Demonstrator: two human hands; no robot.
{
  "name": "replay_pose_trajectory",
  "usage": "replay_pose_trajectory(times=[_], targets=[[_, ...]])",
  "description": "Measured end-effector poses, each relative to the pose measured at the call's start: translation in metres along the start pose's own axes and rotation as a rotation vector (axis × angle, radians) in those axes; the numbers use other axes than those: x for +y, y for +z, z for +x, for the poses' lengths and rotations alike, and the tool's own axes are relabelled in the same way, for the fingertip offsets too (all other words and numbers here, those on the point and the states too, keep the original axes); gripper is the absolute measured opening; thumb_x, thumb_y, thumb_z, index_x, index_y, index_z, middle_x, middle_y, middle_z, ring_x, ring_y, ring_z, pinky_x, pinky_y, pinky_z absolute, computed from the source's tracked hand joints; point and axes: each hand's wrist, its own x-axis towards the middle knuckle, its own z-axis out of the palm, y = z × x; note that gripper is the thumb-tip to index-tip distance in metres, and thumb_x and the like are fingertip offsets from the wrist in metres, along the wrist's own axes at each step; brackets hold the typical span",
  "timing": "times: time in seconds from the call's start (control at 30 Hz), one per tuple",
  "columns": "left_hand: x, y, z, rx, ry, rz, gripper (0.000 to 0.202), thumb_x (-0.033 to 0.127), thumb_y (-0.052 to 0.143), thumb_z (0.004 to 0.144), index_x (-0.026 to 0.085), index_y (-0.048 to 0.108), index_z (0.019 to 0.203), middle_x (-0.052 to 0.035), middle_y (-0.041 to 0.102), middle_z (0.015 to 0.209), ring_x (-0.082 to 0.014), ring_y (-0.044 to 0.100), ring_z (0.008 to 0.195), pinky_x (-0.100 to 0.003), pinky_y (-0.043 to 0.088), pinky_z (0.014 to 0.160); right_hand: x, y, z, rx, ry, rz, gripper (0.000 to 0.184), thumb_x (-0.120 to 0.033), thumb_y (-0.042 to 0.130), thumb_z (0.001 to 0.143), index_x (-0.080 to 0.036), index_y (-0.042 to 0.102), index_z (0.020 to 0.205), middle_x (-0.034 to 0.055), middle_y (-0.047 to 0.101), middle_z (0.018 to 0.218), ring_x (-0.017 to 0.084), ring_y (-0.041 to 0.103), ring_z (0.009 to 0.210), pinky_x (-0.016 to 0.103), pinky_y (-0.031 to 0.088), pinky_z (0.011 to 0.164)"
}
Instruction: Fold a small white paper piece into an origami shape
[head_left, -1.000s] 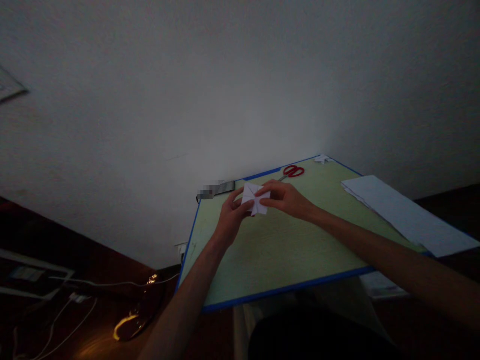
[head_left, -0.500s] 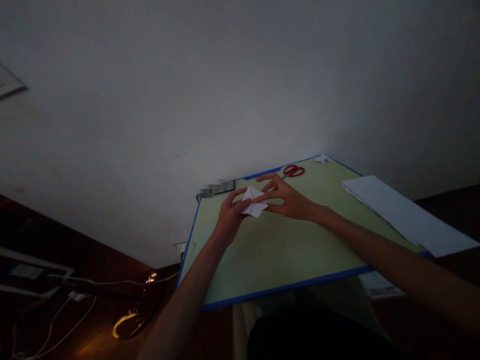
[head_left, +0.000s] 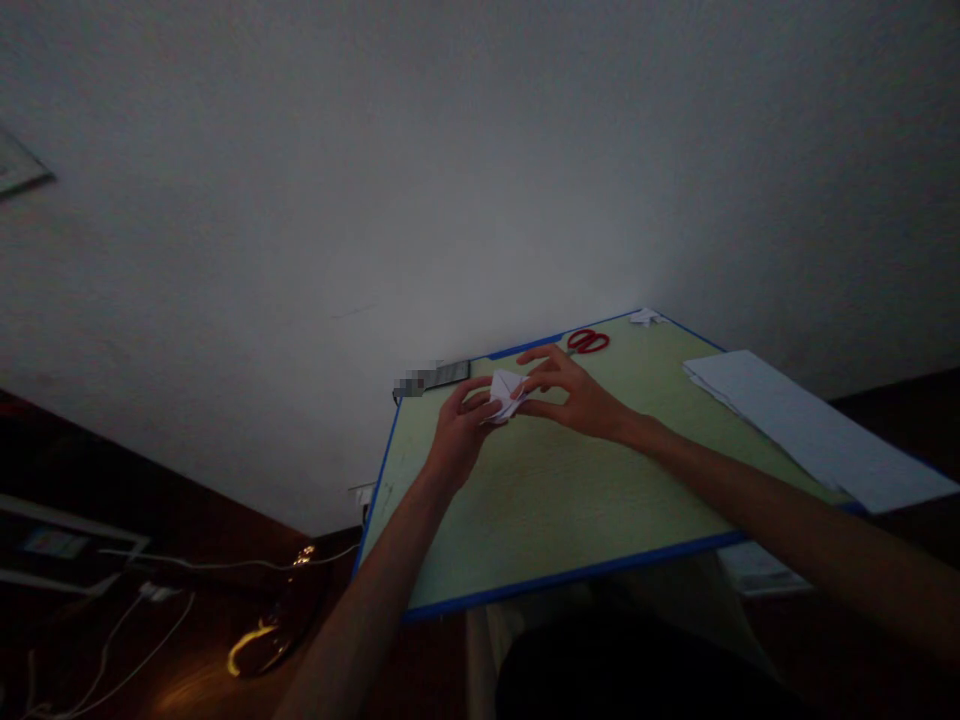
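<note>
A small folded piece of white paper [head_left: 507, 387] is held above the table, with crease lines running across its face. My left hand [head_left: 463, 420] grips its left side, thumb on the near face and fingers behind. From the right, my right hand [head_left: 574, 396] pinches the paper's right edge between thumb and index finger, while its other fingers are lifted and bent. Parts of the paper are covered by my fingertips. Red-handled scissors [head_left: 588, 342] lie just beyond my right hand, their blades mostly hidden.
The pale green table [head_left: 585, 510] has a blue edge and stands against a grey wall [head_left: 465, 180]. White paper sheets [head_left: 802, 425] overhang its right side. A small folded white paper [head_left: 646, 317] lies in the far corner. A dark flat device [head_left: 450, 373] rests at the back left.
The paper's lower flaps have drawn in, making it look narrower and more closed. My right hand's fingers have shifted slightly on its right edge. My left hand keeps its place.
</note>
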Motion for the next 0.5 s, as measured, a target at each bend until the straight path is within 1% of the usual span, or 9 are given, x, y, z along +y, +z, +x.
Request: replay_pose_trajectory(times=[0.1, 0.17, 0.23, 0.3, 0.33, 0.37, 0.47, 0.5], targets=[[-0.001, -0.001, 0.001, 0.002, -0.013, -0.014, 0.05, 0.021, 0.082, 0.065, 0.02, 0.065, 0.112, -0.0053, 0.074, 0.094, -0.0174, 0.069, 0.08, -0.03, 0.052, 0.073, -0.004, -0.002, 0.0, -0.014, 0.003, 0.028, 0.015, -0.032, 0.077, 0.086, -0.027, 0.076, 0.1, 0.0087, 0.051, 0.133, 0.021, 0.065, 0.102, 0.052, 0.051, 0.104], [-0.002, -0.001, 0.002, 0.014, 0.0, -0.023, 0.058, 0.021, 0.082, 0.065, 0.021, 0.061, 0.119, -0.0043, 0.074, 0.091, -0.0166, 0.068, 0.077, -0.03, 0.052, 0.071, -0.006, -0.005, 0.0, -0.036, 0.006, 0.036, 0.019, -0.023, 0.073, 0.086, -0.028, 0.075, 0.104, 0.0087, 0.049, 0.136, 0.022, 0.063, 0.109, 0.051, 0.049, 0.106], [-0.002, -0.002, 0.003, 0.044, 0.027, -0.021, 0.063, 0.021, 0.083, 0.064, 0.021, 0.058, 0.122, -0.0031, 0.073, 0.09, -0.0151, 0.067, 0.074, -0.029, 0.052, 0.07, -0.007, -0.008, 0.0, -0.058, 0.014, 0.055, 0.037, -0.012, 0.067, 0.083, -0.03, 0.072, 0.116, 0.009, 0.049, 0.138, 0.025, 0.058, 0.12, 0.049, 0.051, 0.103], [-0.003, -0.003, 0.003, 0.075, 0.061, -0.003, 0.064, 0.022, 0.083, 0.065, 0.021, 0.057, 0.122, -0.0027, 0.072, 0.091, -0.0142, 0.066, 0.073, -0.028, 0.052, 0.07, -0.007, -0.01, 0.0, -0.082, 0.032, 0.109, 0.057, -0.007, 0.061, 0.078, -0.033, 0.065, 0.129, 0.0085, 0.05, 0.138, 0.026, 0.055, 0.124, 0.046, 0.054, 0.097], [-0.003, -0.004, 0.003, 0.086, 0.08, 0.012, 0.064, 0.023, 0.083, 0.065, 0.021, 0.056, 0.123, -0.0024, 0.072, 0.09, -0.0141, 0.066, 0.073, -0.029, 0.052, 0.071, -0.006, -0.011, 0.0, -0.093, 0.049, 0.144, 0.062, -0.008, 0.06, 0.077, -0.034, 0.062, 0.134, 0.0082, 0.052, 0.137, 0.026, 0.056, 0.122, 0.045, 0.055, 0.094], [-0.004, -0.004, 0.003, 0.09, 0.1, 0.031, 0.064, 0.024, 0.083, 0.067, 0.022, 0.055, 0.125, -0.0022, 0.071, 0.09, -0.0143, 0.066, 0.073, -0.029, 0.053, 0.071, -0.006, -0.011, 0.0, -0.097, 0.073, 0.174, 0.062, -0.01, 0.06, 0.079, -0.034, 0.06, 0.136, 0.0078, 0.054, 0.136, 0.026, 0.058, 0.119, 0.044, 0.056, 0.092], [-0.006, -0.005, 0.003, 0.07, 0.156, 0.088, 0.067, 0.026, 0.082, 0.071, 0.023, 0.052, 0.131, -0.0022, 0.072, 0.089, -0.0156, 0.067, 0.075, -0.03, 0.054, 0.073, -0.004, -0.008, 0.0, -0.063, 0.156, 0.201, 0.049, -0.022, 0.062, 0.087, -0.032, 0.059, 0.135, 0.0081, 0.058, 0.134, 0.023, 0.063, 0.108, 0.041, 0.057, 0.088], [-0.006, -0.004, 0.002, 0.06, 0.168, 0.105, 0.068, 0.027, 0.082, 0.071, 0.024, 0.051, 0.132, -0.0024, 0.072, 0.089, -0.0161, 0.068, 0.076, -0.031, 0.054, 0.073, -0.003, -0.007, 0.001, -0.043, 0.172, 0.193, 0.048, -0.026, 0.065, 0.088, -0.031, 0.059, 0.135, 0.0085, 0.059, 0.134, 0.023, 0.064, 0.107, 0.04, 0.057, 0.087]])
